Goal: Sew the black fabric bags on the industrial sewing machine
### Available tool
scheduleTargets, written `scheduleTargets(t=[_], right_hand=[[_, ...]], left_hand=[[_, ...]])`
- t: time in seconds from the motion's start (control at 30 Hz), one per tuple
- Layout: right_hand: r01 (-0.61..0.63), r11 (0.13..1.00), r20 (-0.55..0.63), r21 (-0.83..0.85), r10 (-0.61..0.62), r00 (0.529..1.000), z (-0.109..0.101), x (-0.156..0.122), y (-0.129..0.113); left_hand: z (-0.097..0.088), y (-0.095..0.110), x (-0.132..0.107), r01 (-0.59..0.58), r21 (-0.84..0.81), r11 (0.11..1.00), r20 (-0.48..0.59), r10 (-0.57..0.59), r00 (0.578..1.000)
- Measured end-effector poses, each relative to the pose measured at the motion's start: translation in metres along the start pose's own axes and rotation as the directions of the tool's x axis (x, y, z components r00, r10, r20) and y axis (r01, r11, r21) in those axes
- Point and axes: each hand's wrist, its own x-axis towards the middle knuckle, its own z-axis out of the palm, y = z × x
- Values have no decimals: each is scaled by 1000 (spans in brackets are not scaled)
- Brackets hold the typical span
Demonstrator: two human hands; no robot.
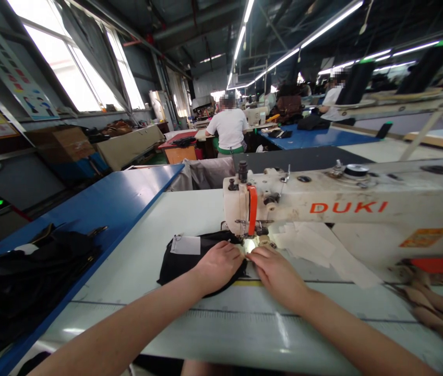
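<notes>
A black fabric piece (180, 263) with a pale rectangular patch (186, 245) lies flat on the machine bed, left of the needle area. My left hand (221, 263) rests over its right part, fingers bent and closed on the cloth. Just right of the lit needle area, my right hand (270, 266) has its fingers pressed together, the tips almost touching those of the left. What the right fingertips pinch is too small to make out. The white sewing machine (284, 201), marked DUKI, stands directly beyond both hands, its needle mostly hidden.
Pale loose sheets (319, 245) lie under the machine arm. Dark cloth items (29, 282) are heaped on the blue table (135, 203) at left. Tan strips (436, 308) hang at the right edge. A person in a white shirt (227, 128) sits further ahead.
</notes>
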Motion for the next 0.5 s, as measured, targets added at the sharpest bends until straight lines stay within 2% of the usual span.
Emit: scheduleTargets(t=[0.3, 0.5], right_hand=[[71, 988, 37, -139, -66, 997, 6, 5, 0], [80, 972, 56, -221, -69, 996, 8, 6, 2]], left_hand=[[5, -2, -10, 34, -193, 981, -91, -53, 994], [7, -3, -10, 74, -243, 967, -81, -96, 992]])
